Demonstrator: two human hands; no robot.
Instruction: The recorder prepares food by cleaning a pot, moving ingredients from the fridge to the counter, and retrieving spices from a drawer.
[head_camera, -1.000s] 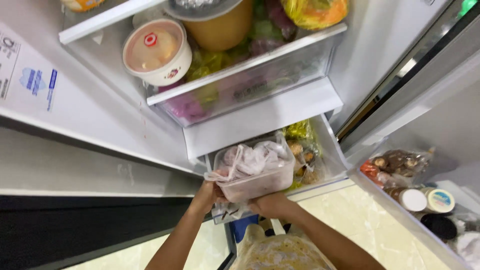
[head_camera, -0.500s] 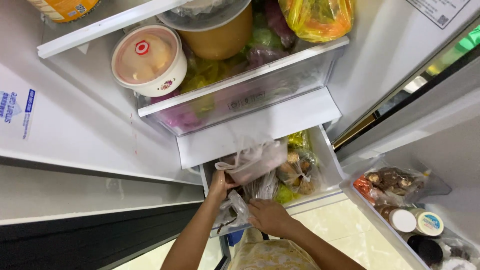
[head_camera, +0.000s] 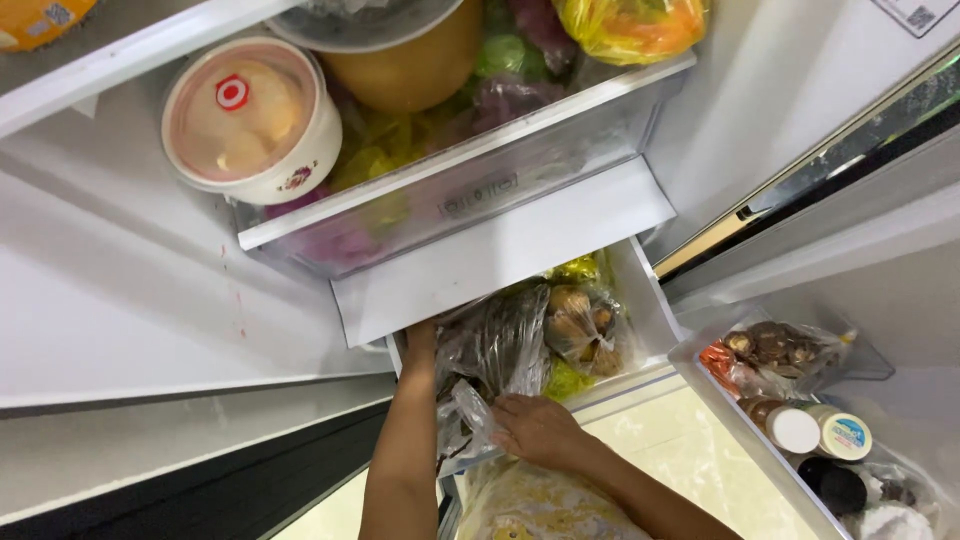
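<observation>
A lower fridge drawer (head_camera: 640, 290) stands pulled out beneath a white cover panel (head_camera: 500, 250). A clear plastic bag (head_camera: 495, 345) with a pale packet inside lies in the drawer's left part. My left hand (head_camera: 420, 340) reaches in along the bag's left side, its fingertips hidden under the cover panel. My right hand (head_camera: 535, 430) lies flat on the bag's crumpled near end at the drawer's front rim, fingers spread. Other bags of brown and green produce (head_camera: 580, 325) fill the drawer's right part.
Above is a clear crisper drawer (head_camera: 480, 190) of vegetables, a lidded white bowl (head_camera: 250, 120) and a yellow bag (head_camera: 630, 25). The open door's bin (head_camera: 740, 440) at right holds a bag of dark dried food (head_camera: 775, 345) and white-capped jars (head_camera: 795, 430). Pale floor tiles lie below.
The bag was held up in both hands above the drawer; it has gone down into the drawer's left side. My left hand followed it in and my right hand dropped to its near end.
</observation>
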